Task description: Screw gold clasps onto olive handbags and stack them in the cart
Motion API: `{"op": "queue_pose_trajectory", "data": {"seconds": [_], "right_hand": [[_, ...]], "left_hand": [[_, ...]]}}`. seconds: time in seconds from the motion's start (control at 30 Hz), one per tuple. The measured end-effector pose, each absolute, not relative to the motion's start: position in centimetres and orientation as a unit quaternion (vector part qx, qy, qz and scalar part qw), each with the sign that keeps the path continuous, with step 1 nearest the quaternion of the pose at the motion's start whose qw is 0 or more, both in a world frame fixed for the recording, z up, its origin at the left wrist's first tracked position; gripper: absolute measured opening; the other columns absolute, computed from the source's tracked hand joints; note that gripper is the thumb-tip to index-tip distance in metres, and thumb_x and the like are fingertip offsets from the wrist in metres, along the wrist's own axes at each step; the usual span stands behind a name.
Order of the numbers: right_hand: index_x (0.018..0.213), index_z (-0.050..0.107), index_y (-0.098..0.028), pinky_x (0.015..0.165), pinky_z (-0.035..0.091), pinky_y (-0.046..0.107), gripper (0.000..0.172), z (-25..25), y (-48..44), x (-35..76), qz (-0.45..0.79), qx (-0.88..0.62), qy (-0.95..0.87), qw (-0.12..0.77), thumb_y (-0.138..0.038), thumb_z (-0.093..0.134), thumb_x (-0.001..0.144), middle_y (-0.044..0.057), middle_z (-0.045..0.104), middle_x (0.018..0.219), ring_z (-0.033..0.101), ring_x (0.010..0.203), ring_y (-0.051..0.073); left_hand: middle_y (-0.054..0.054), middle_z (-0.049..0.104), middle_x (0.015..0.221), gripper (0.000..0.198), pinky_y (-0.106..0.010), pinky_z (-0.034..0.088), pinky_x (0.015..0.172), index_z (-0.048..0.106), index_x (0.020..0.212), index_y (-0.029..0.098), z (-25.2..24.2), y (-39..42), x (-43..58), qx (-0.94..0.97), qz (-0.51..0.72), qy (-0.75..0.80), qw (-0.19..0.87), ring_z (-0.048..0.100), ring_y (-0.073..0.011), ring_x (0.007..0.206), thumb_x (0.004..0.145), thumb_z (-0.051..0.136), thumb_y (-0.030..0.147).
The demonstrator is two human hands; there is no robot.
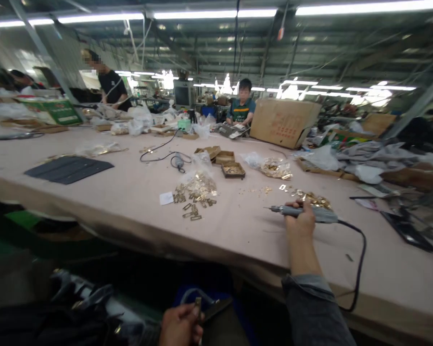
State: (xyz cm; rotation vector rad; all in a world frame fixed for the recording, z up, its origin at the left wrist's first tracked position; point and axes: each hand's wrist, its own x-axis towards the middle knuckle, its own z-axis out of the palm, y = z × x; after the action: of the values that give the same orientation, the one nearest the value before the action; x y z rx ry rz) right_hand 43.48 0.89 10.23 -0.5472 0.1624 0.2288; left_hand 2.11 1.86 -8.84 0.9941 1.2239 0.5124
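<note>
Two hands busy: right hand clenched round electric screwdriver near table front edge; left hand below edge pinching brass buckle.

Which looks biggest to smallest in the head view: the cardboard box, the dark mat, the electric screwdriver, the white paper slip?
1. Dark mat and cardboard box: alike; distances differ.
2. Electric screwdriver, in the right hand.
3. White paper slip.

The table wears matt, pinkish cloth. The electric screwdriver has a dull grey plastic body and a glossy black cable. The buckles are shiny brass-coloured metal, some in clear glossy plastic bags. The box is rough brown cardboard.
</note>
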Motion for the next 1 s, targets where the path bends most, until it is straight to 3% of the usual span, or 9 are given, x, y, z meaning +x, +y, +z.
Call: {"op": "queue_pose_trajectory", "data": {"seconds": [0.1,0.3,0.47,1.0], "right_hand": [[0.082,0.056,-0.015,0.057,0.054,0.023,0.019,10.8,-1.3,38.5,0.145,-0.238,-0.014,0.960,-0.017,0.054,0.101,-0.003,0.055,0.078,0.046,0.050,0.004],[0.077,0.057,-0.018,0.060,0.051,0.024,0.018,10.4,-4.4,26.1,0.242,-0.305,-0.096,0.916,-0.010,0.058,0.092,0.000,0.055,0.081,0.049,0.056,0.007],[0.086,0.055,-0.020,0.060,0.048,0.025,0.024,7.9,-4.2,17.6,0.266,-0.376,-0.148,0.875,-0.015,0.077,0.077,-0.003,0.055,0.074,0.047,0.058,0.010],[0.085,0.059,-0.016,0.058,0.046,0.027,0.019,4.1,-2.4,11.7,0.242,-0.474,-0.264,0.804,-0.023,0.077,0.086,-0.001,0.058,0.074,0.051,0.055,0.010]], "left_hand": [[-0.008,0.063,0.048,0.054,-0.024,0.042,0.039,0.072,0.067,0.011,-6.7,0.8,2.0,0.481,0.230,0.542,0.650,0.056,-0.0166,0.038,0.062,0.077,0.065],[-0.008,0.064,0.051,0.038,-0.022,0.046,0.041,0.072,0.074,0.006,-5.3,-0.3,1.8,0.479,0.246,0.543,0.644,0.056,-0.0137,0.038,0.080,0.066,0.043],[-0.008,0.063,0.049,0.033,-0.022,0.047,0.040,0.073,0.075,0.005,-4.8,-1.0,1.4,0.490,0.247,0.539,0.640,0.058,-0.0144,0.038,0.083,0.064,0.035],[-0.007,0.063,0.050,0.026,-0.020,0.049,0.041,0.073,0.074,0.005,-4.6,-1.1,0.7,0.489,0.259,0.543,0.631,0.059,-0.0143,0.039,0.086,0.061,0.025]]}}
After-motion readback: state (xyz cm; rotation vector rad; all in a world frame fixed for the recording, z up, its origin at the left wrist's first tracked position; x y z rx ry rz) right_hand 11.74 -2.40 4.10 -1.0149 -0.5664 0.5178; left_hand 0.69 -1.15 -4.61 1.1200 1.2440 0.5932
